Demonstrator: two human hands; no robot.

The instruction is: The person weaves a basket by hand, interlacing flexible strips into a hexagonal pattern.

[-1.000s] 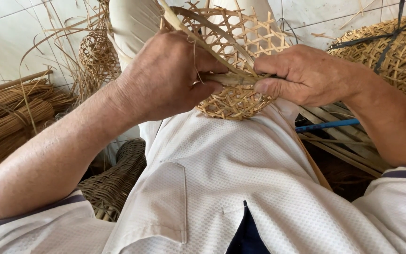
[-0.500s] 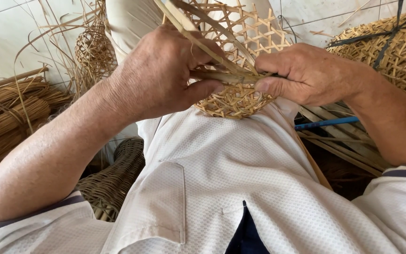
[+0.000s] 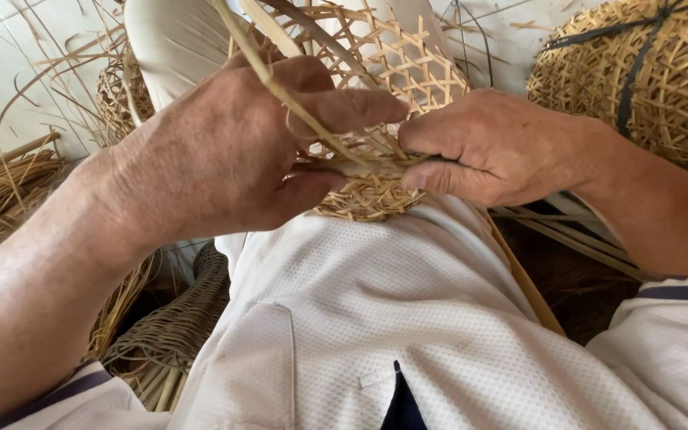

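Over the person's lap, left hand (image 3: 224, 151) and right hand (image 3: 487, 147) pinch bamboo strips (image 3: 360, 163). Both grip an open-weave basket (image 3: 396, 72). At right sits a tied stack of baskets (image 3: 646, 72).

A large open-weave basket (image 3: 646, 80) bound with dark straps fills the upper right of the frame. A smaller woven basket (image 3: 121, 91) sits upper left, loose strips (image 3: 9, 191) bundled below it. A darker wicker basket (image 3: 177, 342) lies lower left, on the pale tiled floor (image 3: 9, 72).
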